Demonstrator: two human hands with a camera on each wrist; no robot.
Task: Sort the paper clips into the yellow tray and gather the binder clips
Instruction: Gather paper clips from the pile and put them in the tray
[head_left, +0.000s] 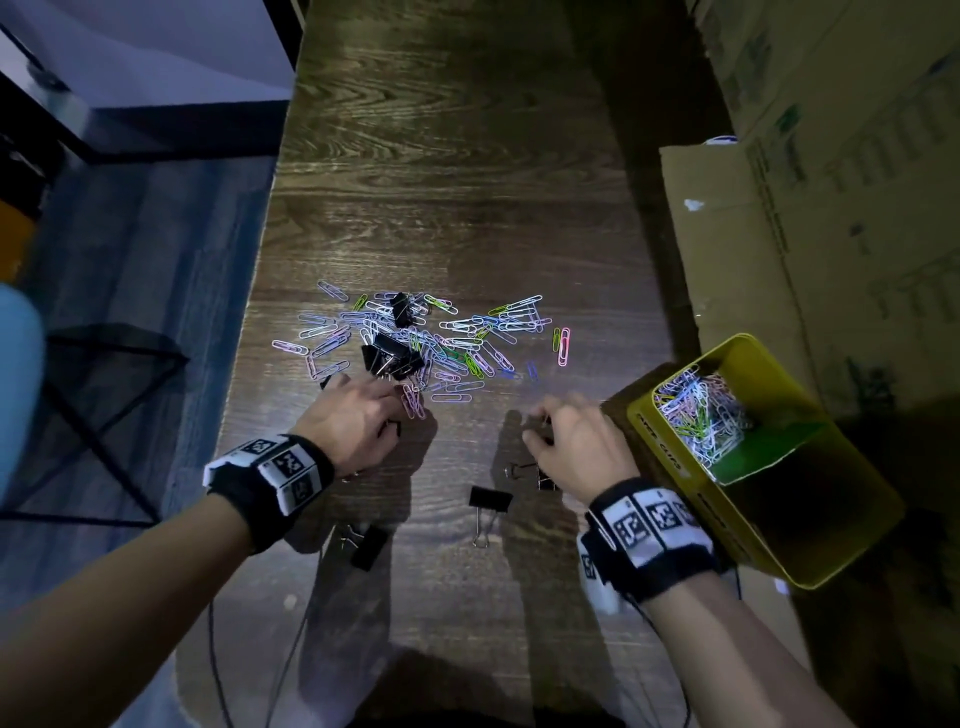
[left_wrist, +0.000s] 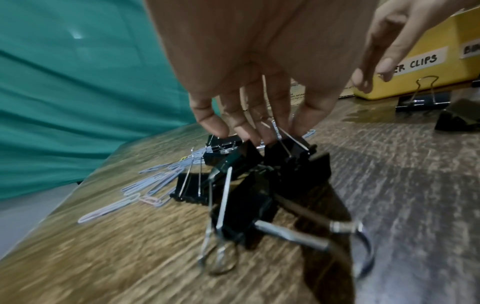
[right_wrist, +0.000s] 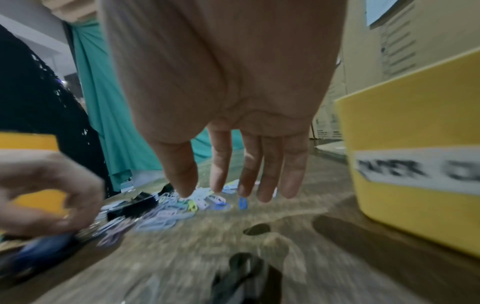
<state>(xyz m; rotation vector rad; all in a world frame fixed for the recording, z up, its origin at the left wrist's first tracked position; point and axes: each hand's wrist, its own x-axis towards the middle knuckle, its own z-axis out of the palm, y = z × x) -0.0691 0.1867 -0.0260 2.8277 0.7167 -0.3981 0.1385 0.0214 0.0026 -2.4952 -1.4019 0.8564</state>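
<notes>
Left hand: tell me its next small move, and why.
Probably lift the left hand slightly and carry its bunch toward the loose binder clips near the person. Its fingertips already pinch the wire handles of several black binder clips, which hang clustered at the edge of the paper clips; the right hand is open and holds nothing.
</notes>
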